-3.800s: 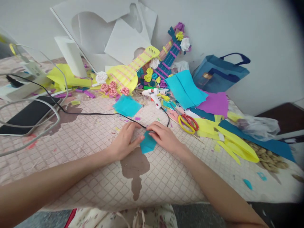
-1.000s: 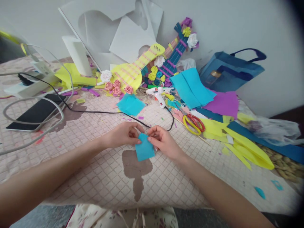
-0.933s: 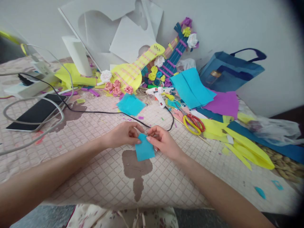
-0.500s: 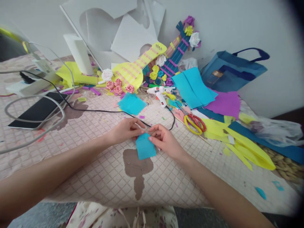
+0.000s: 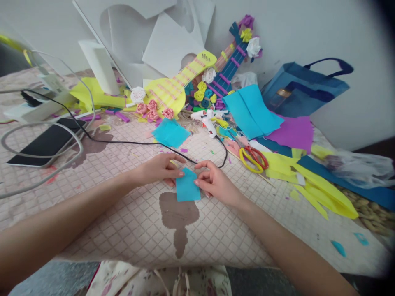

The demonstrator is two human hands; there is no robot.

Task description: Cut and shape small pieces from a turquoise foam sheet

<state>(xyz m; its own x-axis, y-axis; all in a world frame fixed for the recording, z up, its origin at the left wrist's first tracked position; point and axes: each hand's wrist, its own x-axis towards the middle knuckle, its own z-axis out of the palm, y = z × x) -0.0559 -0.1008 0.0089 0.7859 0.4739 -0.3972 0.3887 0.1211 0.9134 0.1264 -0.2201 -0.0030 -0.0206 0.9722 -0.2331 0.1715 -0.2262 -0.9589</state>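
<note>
A small blue paper square (image 5: 188,187) hangs between my two hands above the quilted cloth, its top corners folded so that the upper edge comes to a point. My left hand (image 5: 168,169) pinches its upper left edge between thumb and fingers. On the other side, my right hand (image 5: 212,181) grips the upper right edge, thumb in front. More blue squares (image 5: 171,132) lie just beyond my hands. The white glue gun (image 5: 207,122) rests behind them, its black cord curving close to my fingers.
Red and yellow scissors (image 5: 253,159) lie to the right, beside yellow paper (image 5: 327,191) and large blue sheets (image 5: 251,111). A phone (image 5: 46,142) and looping cables are at the left. Yellow (image 5: 166,96) and blue (image 5: 230,72) paper guitars with flowers stand at the back.
My left hand has shifted slightly left and now holds the square's left edge. The square's folded top shows more, and my fingertips are farther apart.
</note>
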